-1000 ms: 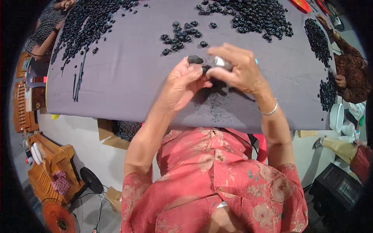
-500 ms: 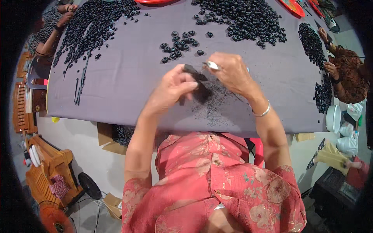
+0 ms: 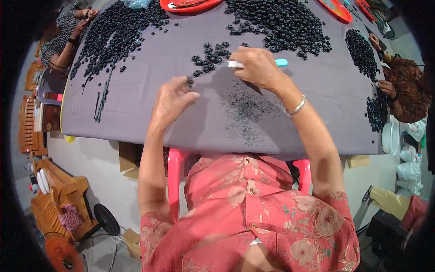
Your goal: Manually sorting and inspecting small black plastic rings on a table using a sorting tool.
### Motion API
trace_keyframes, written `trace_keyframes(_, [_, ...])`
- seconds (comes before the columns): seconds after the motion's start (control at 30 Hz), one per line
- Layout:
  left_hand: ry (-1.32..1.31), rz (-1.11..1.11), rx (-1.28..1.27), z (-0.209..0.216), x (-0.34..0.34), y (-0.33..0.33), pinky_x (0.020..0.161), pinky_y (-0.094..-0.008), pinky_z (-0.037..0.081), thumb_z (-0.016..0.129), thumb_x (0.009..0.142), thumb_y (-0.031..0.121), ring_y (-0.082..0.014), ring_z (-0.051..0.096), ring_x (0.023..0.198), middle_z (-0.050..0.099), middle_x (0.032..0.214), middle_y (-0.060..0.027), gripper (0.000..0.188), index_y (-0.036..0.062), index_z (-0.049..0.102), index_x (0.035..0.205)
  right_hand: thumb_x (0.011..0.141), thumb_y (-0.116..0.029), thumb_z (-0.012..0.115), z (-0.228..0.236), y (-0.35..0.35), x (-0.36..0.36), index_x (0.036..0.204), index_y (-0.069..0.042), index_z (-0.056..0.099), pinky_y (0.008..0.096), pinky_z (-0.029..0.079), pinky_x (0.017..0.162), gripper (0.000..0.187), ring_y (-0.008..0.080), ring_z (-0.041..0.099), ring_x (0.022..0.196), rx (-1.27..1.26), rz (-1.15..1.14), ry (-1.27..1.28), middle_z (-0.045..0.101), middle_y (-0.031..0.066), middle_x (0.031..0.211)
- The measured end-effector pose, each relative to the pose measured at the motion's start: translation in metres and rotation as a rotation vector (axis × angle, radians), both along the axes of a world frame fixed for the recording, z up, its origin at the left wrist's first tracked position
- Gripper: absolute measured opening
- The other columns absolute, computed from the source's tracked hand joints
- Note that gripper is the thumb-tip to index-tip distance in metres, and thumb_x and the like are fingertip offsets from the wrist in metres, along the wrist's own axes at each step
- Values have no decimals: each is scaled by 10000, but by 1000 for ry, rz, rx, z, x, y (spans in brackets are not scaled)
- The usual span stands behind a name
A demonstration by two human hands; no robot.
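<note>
My left hand (image 3: 173, 100) is over the table, thumb and fingers apart. A small black ring-shaped bead (image 3: 190, 83) sits right at its fingertips, near a loose cluster of similar black beads (image 3: 210, 58). My right hand (image 3: 259, 68) is closed around a slim tool (image 3: 281, 62) with a turquoise end on one side and a white end on the other; its kind is not clear. A dark flat piece (image 3: 254, 87) shows beneath that hand. Dark crumbs and shavings (image 3: 249, 111) are scattered on the grey cloth in front of me.
Large heaps of black beads lie at far left (image 3: 113, 31), far middle (image 3: 285, 27) and right (image 3: 361, 54). Thin dark sticks (image 3: 103, 97) rest on the left. Red plates (image 3: 190, 4) stand at the far edge. Other people's hands (image 3: 386, 87) work at both sides. A white basin (image 3: 390, 138) is at right.
My left hand has moved left, away from the dark piece and towards the bead cluster. My right hand has risen slightly, and the tool's turquoise end now shows.
</note>
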State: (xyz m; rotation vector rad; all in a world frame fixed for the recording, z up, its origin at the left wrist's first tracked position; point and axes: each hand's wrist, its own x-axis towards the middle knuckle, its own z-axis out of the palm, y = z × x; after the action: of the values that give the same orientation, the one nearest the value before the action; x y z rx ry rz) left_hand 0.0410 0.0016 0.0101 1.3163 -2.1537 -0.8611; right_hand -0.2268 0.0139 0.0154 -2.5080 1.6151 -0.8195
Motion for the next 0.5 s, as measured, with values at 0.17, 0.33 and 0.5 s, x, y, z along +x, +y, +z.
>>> trace_keyframes(0.17, [553,124,174,11,-38,13,651,-202,425,658,851,120,-48,505,739,590,824,24,138,20,631,941,775,-106,691,30,31,-3,955,-58,667,247,472,602,189,65,574,718,344,-59,-475,643,11,827])
trace_keyframes(0.33, [924,-155,563,3,-79,32,692,-219,476,580,933,121,-56,570,791,625,915,10,204,57,583,1127,754,-7,713,25,47,1,926,-17,659,229,451,675,181,75,536,752,266,139,-703,602,12,845])
trace_keyframes(0.5, [1380,-273,1095,-4,-96,41,718,-246,517,586,938,160,-88,602,822,634,1031,-8,228,68,560,1145,719,17,731,21,52,-4,899,-2,682,235,451,686,188,105,560,791,229,187,-746,600,33,891])
